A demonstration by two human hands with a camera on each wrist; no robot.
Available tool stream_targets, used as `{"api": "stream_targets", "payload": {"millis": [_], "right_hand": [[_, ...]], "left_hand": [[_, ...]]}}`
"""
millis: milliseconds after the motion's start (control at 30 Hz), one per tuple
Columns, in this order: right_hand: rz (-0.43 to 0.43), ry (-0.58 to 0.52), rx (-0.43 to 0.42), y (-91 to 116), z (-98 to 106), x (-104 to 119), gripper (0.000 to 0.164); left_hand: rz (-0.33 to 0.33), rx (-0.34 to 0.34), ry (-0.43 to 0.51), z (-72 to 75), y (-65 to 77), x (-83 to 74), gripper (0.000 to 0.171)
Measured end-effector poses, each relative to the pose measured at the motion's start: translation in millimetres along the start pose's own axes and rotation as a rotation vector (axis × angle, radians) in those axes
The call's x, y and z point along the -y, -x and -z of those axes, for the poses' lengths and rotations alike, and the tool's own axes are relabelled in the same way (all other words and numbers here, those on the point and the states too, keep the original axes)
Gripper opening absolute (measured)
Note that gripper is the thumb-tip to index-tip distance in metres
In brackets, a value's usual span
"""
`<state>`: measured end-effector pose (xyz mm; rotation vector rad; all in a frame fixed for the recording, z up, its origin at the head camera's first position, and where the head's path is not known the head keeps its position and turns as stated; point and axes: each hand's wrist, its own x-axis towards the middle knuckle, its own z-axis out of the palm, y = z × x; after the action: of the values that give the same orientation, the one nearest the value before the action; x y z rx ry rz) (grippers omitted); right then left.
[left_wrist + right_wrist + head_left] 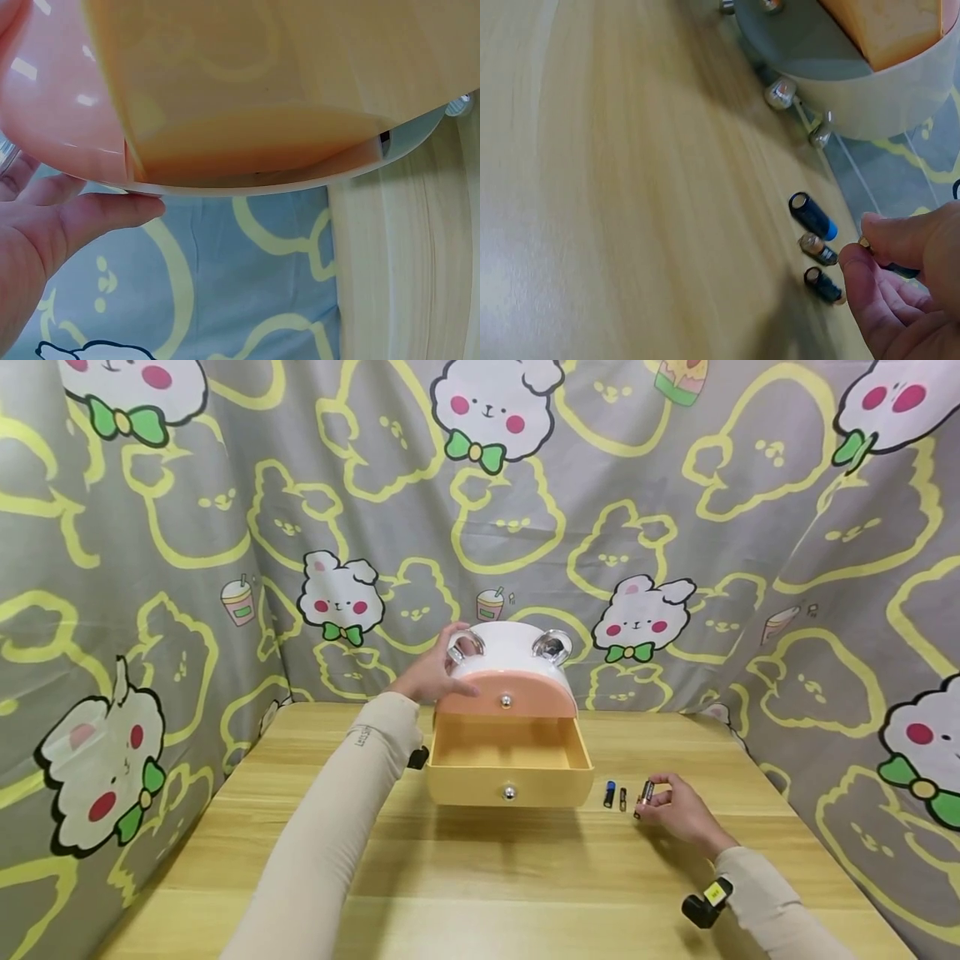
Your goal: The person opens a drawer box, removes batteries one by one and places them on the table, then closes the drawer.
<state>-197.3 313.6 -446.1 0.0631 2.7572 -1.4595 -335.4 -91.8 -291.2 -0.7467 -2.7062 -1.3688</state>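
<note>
A small drawer box (506,647) with a white top, silver ears and a peach upper drawer (517,692) stands on the table. Its yellow lower drawer (510,783) is pulled out, and its visible inside is bare. My left hand (435,672) grips the box's upper left side by the ear, thumb toward the front. Between thumb and fingertips my right hand (678,810) pinches a battery (647,791), partly hidden by the fingers. On the table beside that hand lie a blue-and-black battery (812,216), a smaller battery (818,249) and a dark battery (823,285).
The wooden table (525,885) runs back to a patterned curtain (412,510), which also hangs along both sides. The open drawer juts forward over the table, left of the batteries. Black wrist cameras (707,906) are strapped at the sleeves.
</note>
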Motion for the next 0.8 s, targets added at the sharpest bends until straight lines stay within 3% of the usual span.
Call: {"api": "stream_targets", "payload": {"millis": [367,800], "right_hand": [[-0.019,0.063,0.025,0.5,2.2,-18.7,0.058],[-0.032,0.178,0.021,3.6,3.4,-23.3,0.057]], "left_hand": [[0.008,-0.011,0.008,-0.4,0.9,-0.2,0.111],[0.018,-0.016,0.009,-1.7,-0.6,0.5,0.111]]}}
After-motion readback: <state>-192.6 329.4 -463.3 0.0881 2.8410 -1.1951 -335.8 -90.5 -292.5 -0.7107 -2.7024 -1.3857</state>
